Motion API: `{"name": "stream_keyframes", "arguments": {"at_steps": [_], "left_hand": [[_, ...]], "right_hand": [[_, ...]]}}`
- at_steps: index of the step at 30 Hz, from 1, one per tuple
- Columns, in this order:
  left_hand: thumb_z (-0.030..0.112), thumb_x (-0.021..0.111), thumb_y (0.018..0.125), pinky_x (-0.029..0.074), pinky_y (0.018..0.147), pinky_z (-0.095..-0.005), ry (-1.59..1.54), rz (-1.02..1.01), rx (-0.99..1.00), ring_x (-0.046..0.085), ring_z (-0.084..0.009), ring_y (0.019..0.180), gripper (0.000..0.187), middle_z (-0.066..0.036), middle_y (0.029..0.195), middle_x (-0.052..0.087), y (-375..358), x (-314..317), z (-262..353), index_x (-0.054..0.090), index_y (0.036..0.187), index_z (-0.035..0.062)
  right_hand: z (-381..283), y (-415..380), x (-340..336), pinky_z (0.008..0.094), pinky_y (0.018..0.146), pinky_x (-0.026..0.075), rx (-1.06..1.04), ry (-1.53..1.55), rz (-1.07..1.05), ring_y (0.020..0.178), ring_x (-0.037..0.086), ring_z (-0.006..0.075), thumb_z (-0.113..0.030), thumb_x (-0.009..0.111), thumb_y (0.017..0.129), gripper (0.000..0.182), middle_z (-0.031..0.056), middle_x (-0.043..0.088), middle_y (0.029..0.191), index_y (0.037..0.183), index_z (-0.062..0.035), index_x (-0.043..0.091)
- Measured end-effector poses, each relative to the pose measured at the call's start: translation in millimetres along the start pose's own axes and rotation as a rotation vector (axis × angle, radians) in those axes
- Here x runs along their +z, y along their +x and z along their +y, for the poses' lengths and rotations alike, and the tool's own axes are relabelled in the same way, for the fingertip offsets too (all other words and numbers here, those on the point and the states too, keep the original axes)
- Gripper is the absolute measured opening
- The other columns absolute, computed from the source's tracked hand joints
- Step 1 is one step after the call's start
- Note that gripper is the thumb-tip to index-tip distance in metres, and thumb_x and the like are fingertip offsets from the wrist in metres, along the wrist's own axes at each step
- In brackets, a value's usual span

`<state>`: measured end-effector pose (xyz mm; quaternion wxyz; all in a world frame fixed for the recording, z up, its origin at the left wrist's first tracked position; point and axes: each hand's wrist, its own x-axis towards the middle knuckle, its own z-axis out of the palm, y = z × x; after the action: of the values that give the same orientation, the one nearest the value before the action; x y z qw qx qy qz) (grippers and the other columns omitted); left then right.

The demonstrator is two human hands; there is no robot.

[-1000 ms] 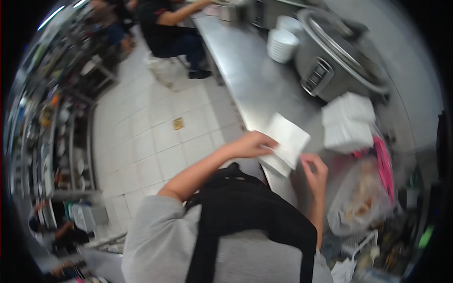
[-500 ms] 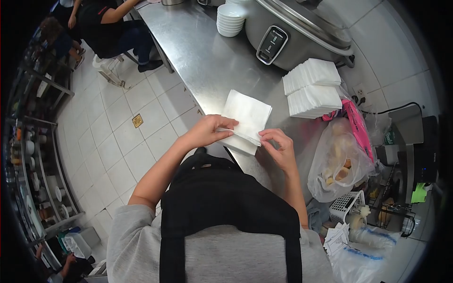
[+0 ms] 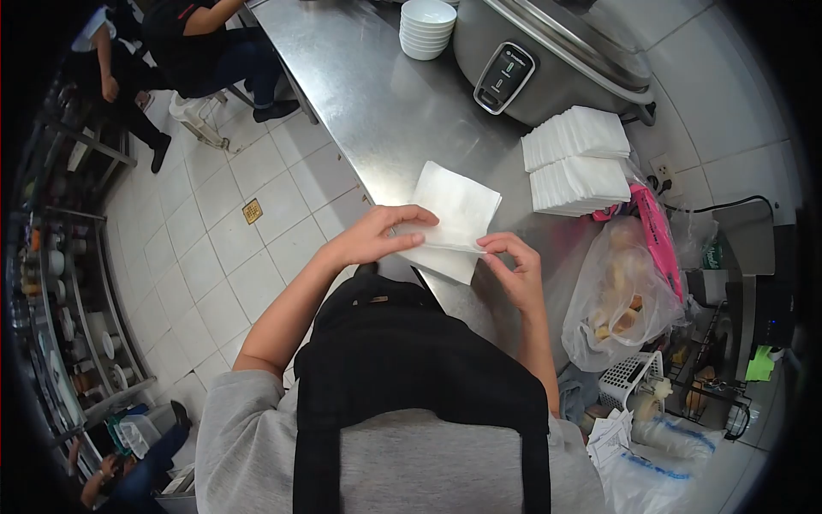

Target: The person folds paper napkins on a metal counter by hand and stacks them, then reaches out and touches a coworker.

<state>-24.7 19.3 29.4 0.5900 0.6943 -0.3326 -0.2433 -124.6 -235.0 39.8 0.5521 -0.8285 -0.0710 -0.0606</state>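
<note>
A small pile of white paper napkins (image 3: 458, 195) lies at the steel counter's front edge, with a folded edge across its middle and a lower flap (image 3: 447, 264) towards me. My left hand (image 3: 384, 235) grips the pile's left side, thumb and index finger bent over it with a small gap between their tips. At the right corner of the fold, my right hand (image 3: 516, 267) pinches the napkin edge between thumb and fingers. Two rows of folded napkins (image 3: 575, 158) are stacked further right. How many layers each hand holds is hidden.
Behind the napkins on the steel counter (image 3: 360, 94) stand a large grey cooker (image 3: 548, 64) and stacked white bowls (image 3: 426, 30). A plastic bag of food (image 3: 618, 295) sits at my right. Other people (image 3: 227, 60) are at the left; shelves (image 3: 86, 325) line that side.
My right fingers have drawn the napkin edge slightly upward, and the fold looks flatter. My left hand stays almost in place. Another person has stepped into view at the upper left.
</note>
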Motion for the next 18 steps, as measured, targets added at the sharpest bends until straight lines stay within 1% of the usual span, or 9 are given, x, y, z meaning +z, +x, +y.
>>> {"name": "stream_keyframes", "arguments": {"at_steps": [1,2,4,5,8,11,14,16,18], "left_hand": [[0.023,0.067,0.079,0.042,0.095,-0.0355,-0.238,0.007,-0.039,0.058,-0.0213,0.109,0.041,-0.011,0.115,0.064,0,-3,0,0.063,0.114,0.0026],[0.023,0.067,0.079,0.042,0.095,-0.0355,-0.234,0.01,-0.045,0.058,-0.0213,0.109,0.041,-0.011,0.115,0.064,-1,-6,1,0.063,0.114,0.0026],[0.013,0.064,0.076,0.04,0.098,-0.0363,-0.039,-0.061,-0.043,0.057,-0.0203,0.11,0.039,-0.009,0.117,0.063,-2,-12,8,0.062,0.114,0.003],[0.013,0.064,0.076,0.04,0.098,-0.0363,-0.036,-0.059,-0.047,0.057,-0.0203,0.11,0.039,-0.009,0.117,0.063,-1,-12,7,0.062,0.114,0.003],[0.007,0.062,0.073,0.039,0.099,-0.0355,0.022,-0.062,-0.072,0.057,-0.0203,0.11,0.041,-0.009,0.117,0.063,0,-11,3,0.062,0.114,0.0026],[0.004,0.061,0.072,0.039,0.099,-0.0345,-0.08,-0.038,-0.04,0.057,-0.0195,0.11,0.042,-0.01,0.117,0.063,2,-8,-4,0.061,0.113,0.0011],[0.001,0.059,0.074,0.039,0.1,-0.0335,-0.253,-0.031,-0.056,0.057,-0.0186,0.111,0.038,-0.011,0.116,0.063,3,-8,-9,0.061,0.112,0.0],[0.0,0.057,0.078,0.039,0.1,-0.0328,-0.435,-0.044,-0.128,0.057,-0.018,0.112,0.032,-0.012,0.117,0.062,4,-12,-13,0.06,0.11,-0.0009],[0.001,0.057,0.08,0.04,0.1,-0.0327,-0.399,-0.039,-0.13,0.057,-0.018,0.111,0.028,-0.012,0.118,0.062,2,-12,-12,0.061,0.108,-0.0001]], "right_hand": [[6,-1,0,0.0268,0.079,0.046,0.068,0.114,0.032,0.089,0.06,0.0152,0.003,0.061,0.077,0.01,0.0081,0.067,0.098,0.087,0.0003,0.065],[12,-3,-1,0.0246,0.078,0.046,0.076,0.173,0.034,0.088,0.059,0.0121,0.003,0.059,0.08,0.01,0.008,0.066,0.098,0.088,0.0016,0.064],[16,-5,1,0.0249,0.079,0.046,0.103,0.241,0.045,0.088,0.059,0.0123,0.004,0.059,0.08,0.01,0.008,0.066,0.098,0.088,0.0013,0.064],[19,-7,0,0.0252,0.079,0.045,0.131,0.302,0.059,0.088,0.059,0.0125,0.004,0.058,0.08,0.011,0.008,0.066,0.098,0.088,0.001,0.064],[20,-10,1,0.0255,0.081,0.043,0.113,0.319,0.034,0.089,0.056,0.0127,0.004,0.057,0.083,0.007,0.0107,0.064,0.099,0.088,0.0018,0.062],[20,-11,-1,0.0259,0.082,0.043,0.091,0.27,0.022,0.091,0.057,0.0138,0.004,0.057,0.083,0.007,0.0107,0.064,0.099,0.088,0.0018,0.062],[20,-12,-3,0.0263,0.083,0.043,0.072,0.252,0.029,0.092,0.057,0.0146,0.004,0.057,0.083,0.007,0.0109,0.064,0.099,0.087,0.002,0.063],[21,-13,-3,0.027,0.084,0.043,0.088,0.254,0.039,0.092,0.058,0.0149,0.005,0.057,0.081,0.009,0.0098,0.065,0.099,0.087,0.0014,0.063],[21,-14,-3,0.0278,0.086,0.044,0.104,0.257,0.049,0.093,0.059,0.0153,0.005,0.058,0.08,0.01,0.0086,0.066,0.098,0.087,0.0007,0.064]]}}
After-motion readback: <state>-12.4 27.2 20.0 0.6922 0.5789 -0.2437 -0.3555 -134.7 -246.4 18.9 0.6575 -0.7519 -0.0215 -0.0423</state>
